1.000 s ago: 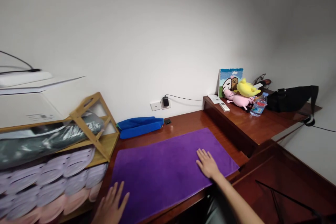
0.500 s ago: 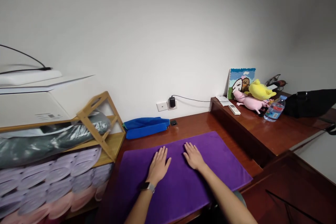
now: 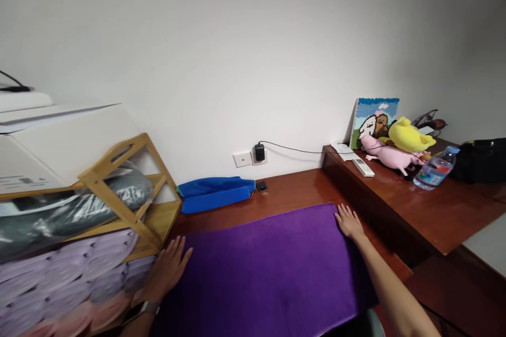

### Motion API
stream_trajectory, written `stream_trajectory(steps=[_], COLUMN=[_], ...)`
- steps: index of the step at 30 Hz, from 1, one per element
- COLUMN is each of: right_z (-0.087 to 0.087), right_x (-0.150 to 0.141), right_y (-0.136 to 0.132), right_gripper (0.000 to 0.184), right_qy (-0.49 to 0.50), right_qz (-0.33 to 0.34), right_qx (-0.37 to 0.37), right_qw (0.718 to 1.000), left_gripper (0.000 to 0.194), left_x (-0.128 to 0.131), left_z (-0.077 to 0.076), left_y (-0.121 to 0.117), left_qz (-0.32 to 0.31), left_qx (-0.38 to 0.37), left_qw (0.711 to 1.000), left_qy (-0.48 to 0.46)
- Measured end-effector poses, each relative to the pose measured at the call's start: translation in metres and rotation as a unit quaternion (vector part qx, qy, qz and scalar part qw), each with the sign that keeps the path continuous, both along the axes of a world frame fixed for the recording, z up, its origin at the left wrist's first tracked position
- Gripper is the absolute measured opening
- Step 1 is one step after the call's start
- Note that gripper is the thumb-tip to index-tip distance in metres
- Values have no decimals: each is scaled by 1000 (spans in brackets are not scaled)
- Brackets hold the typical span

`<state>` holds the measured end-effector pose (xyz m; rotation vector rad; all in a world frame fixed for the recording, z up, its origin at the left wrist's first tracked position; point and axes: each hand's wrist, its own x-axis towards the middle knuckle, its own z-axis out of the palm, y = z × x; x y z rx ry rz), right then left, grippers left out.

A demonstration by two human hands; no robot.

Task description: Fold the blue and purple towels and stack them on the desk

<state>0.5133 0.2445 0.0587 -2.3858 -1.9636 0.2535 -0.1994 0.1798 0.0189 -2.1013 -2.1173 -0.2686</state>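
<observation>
A strip of glossy reddish bench (image 3: 296, 188) shows between the purple cloth's (image 3: 261, 268) far edge and a blue fabric pouch (image 3: 215, 195). The soft cloth lies spread on the bench, its long axis running left to right. The left hand (image 3: 168, 267) and right hand (image 3: 349, 222) are flattened at its far corners, fingers extended, gripping nothing.
</observation>
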Motion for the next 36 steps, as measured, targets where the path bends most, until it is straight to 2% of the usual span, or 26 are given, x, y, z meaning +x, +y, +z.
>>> stream_trajectory(steps=[2,4,5,7,8,10,11,13,15,17,19,21,23,25,26,28,30,32,33,34,36], right_z=[7,12,12,11,9,6,5,5,5,5,7,12,18,21,20,12,1,-9,-11,-11,-5], right_x=[-29,-87,-123,-194,-223,-260,-264,-247,-200,-137,-75,-29,-12,-29,-50,-106,-166,-207,-215,-214,-186], right_y=[-7,-18,-23,-33,-35,-34,-30,-19,-6,4,9,8,1,-17,-30,-64,-102,-133,-143,-148,-148], right_gripper=[69,66,65,63,62,62,63,64,65,65,66,69,70,68,67,63,60,61,61,62,62], right_qy=[-4,9,32,77,95,117,120,111,87,61,45,41,38,34,38,63,105,135,140,138,111], right_qz=[13,82,147,271,312,329,319,278,221,149,76,10,-27,-10,23,124,245,314,322,313,259], right_qx=[43,100,112,129,128,109,96,72,53,35,20,7,29,86,116,152,149,130,116,102,70], right_qw=[999,992,982,951,937,931,935,952,970,986,996,999,998,996,992,979,952,931,929,934,957], left_gripper=[69,66,64,63,62,61,62,63,67,71,72,69,66,65,65,63,60,61,62,63,65], left_x=[35,100,138,211,240,273,277,257,210,148,84,36,16,34,56,116,175,208,209,200,157], left_z=[10,19,22,25,25,24,23,21,19,18,17,18,22,27,28,28,22,14,10,7,3], left_y=[1,5,7,14,18,25,28,30,27,21,15,9,0,-14,-24,-46,-71,-92,-101,-108,-119], left_qz=[-16,-78,-115,-172,-186,-187,-179,-145,-84,-11,33,34,11,-9,-19,-54,-123,-143,-131,-106,-45], left_qx=[40,65,65,43,21,-11,-19,-24,-29,-22,12,55,105,143,150,129,80,38,22,10,-2], left_qw=[999,994,990,982,980,980,982,988,995,999,999,998,994,988,987,988,988,988,990,993,998], left_qy=[-15,-35,-45,-59,-62,-59,-57,-50,-39,-26,-15,-17,-34,-52,-59,-65,-56,-49,-46,-43,-35])
